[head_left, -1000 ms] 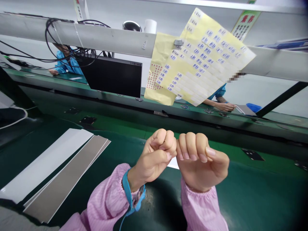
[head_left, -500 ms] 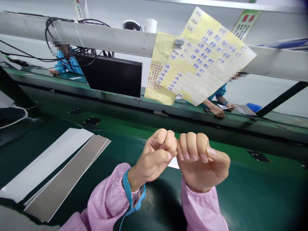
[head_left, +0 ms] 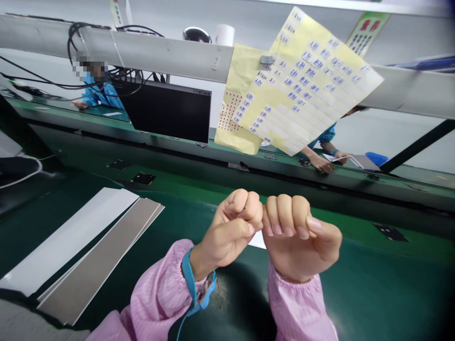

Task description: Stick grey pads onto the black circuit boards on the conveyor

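Note:
My left hand (head_left: 232,232) is closed in a fist, with the thumb folded across the fingers. A blue wrist strap (head_left: 194,279) with a thin cord circles that wrist. Beside it, my right hand (head_left: 302,237) is also closed, its fingers curled toward the palm and its thumb pressed against the index finger. The knuckles of both hands touch, and nothing shows in either. Behind them, a white piece (head_left: 258,240) lies on the green work surface (head_left: 355,293), mostly hidden by the hands.
White strips (head_left: 71,237) and grey-brown strips (head_left: 103,260) lie at left. Flat black pieces (head_left: 142,178) sit on a green belt (head_left: 185,187) beyond my hands. Farther back are a dark monitor (head_left: 167,111), hanging yellow sheets (head_left: 305,85), cables (head_left: 74,42) and two people in blue sleeves.
The black pieces on the near belt have shifted to the right. My hands keep the same closed pose, and the view has moved only slightly.

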`<action>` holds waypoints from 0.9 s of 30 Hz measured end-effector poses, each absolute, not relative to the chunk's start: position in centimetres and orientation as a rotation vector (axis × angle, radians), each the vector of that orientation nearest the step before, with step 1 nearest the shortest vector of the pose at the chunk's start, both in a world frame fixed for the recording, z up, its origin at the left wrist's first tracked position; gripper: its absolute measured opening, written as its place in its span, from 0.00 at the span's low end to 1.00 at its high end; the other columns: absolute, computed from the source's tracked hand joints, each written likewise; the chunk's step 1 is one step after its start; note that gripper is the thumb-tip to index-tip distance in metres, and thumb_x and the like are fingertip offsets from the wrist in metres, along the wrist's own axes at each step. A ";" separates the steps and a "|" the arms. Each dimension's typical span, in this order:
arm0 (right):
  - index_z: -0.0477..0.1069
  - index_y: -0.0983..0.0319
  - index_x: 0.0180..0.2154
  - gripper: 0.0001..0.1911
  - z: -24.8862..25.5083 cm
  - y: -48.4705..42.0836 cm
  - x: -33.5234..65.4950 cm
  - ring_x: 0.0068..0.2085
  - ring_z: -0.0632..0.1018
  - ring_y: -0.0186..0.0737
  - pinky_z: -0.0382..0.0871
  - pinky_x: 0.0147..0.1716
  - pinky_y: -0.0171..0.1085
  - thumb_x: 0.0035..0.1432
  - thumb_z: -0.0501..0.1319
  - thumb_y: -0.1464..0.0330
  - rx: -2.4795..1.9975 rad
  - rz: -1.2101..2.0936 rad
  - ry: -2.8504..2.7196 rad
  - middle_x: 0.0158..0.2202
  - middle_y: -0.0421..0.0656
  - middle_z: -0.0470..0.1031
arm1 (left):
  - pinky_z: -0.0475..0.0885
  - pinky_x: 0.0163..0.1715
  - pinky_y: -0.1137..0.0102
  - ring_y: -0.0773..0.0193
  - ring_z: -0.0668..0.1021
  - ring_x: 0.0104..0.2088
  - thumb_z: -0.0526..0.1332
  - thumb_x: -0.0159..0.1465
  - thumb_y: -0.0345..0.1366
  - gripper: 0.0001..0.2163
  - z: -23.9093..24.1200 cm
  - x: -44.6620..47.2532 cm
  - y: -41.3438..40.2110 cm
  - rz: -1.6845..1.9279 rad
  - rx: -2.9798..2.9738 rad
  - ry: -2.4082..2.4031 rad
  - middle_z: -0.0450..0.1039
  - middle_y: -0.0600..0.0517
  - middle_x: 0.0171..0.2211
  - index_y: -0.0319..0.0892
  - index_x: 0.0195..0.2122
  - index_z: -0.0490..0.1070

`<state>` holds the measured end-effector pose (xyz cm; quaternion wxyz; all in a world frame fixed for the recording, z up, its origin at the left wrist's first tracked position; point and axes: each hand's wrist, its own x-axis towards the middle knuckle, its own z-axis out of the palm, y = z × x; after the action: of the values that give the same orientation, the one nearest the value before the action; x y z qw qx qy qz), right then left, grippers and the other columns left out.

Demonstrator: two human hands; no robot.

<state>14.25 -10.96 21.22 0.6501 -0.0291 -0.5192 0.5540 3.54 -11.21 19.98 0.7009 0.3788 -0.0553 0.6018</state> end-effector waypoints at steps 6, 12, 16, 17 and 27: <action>0.52 0.59 0.18 0.15 21.4 -11.0 14.2 0.20 0.57 0.34 0.56 0.19 0.36 0.54 0.52 0.67 -0.074 1.238 -1.201 0.17 0.36 0.49 | 0.50 0.21 0.72 0.71 0.53 0.21 0.57 0.48 0.20 0.18 20.0 3.5 -11.2 1.344 0.852 -0.103 0.44 0.58 0.21 0.40 0.22 0.43; 0.52 0.60 0.18 0.14 21.4 -11.0 14.2 0.21 0.58 0.33 0.56 0.20 0.35 0.54 0.52 0.68 -0.049 1.263 -1.187 0.17 0.36 0.50 | 0.51 0.21 0.72 0.71 0.54 0.21 0.59 0.47 0.22 0.19 19.9 3.5 -11.2 1.347 0.858 -0.067 0.45 0.58 0.21 0.40 0.21 0.43; 0.51 0.60 0.18 0.14 21.3 -10.9 14.2 0.21 0.58 0.32 0.56 0.20 0.34 0.53 0.52 0.68 -0.070 1.270 -1.181 0.17 0.36 0.50 | 0.51 0.21 0.72 0.72 0.55 0.21 0.60 0.47 0.22 0.19 20.0 3.4 -11.2 1.351 0.857 -0.066 0.45 0.58 0.21 0.40 0.21 0.43; 0.51 0.60 0.18 0.14 21.3 -10.9 14.2 0.21 0.58 0.32 0.57 0.20 0.34 0.53 0.52 0.67 -0.078 1.268 -1.181 0.17 0.36 0.50 | 0.51 0.21 0.73 0.72 0.55 0.21 0.60 0.47 0.22 0.19 19.9 3.4 -11.2 1.352 0.857 -0.060 0.45 0.58 0.21 0.40 0.21 0.43; 0.50 0.60 0.17 0.17 21.3 -11.0 14.2 0.20 0.58 0.33 0.56 0.19 0.34 0.53 0.53 0.65 -0.141 1.233 -1.188 0.16 0.36 0.48 | 0.50 0.20 0.72 0.72 0.54 0.20 0.62 0.47 0.25 0.21 20.0 3.4 -11.2 1.356 0.876 0.001 0.45 0.58 0.20 0.40 0.21 0.43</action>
<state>14.19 -11.00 21.29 0.6531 -0.0622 -0.5237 0.5435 3.40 -11.24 19.96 0.6915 0.3922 0.0005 0.6066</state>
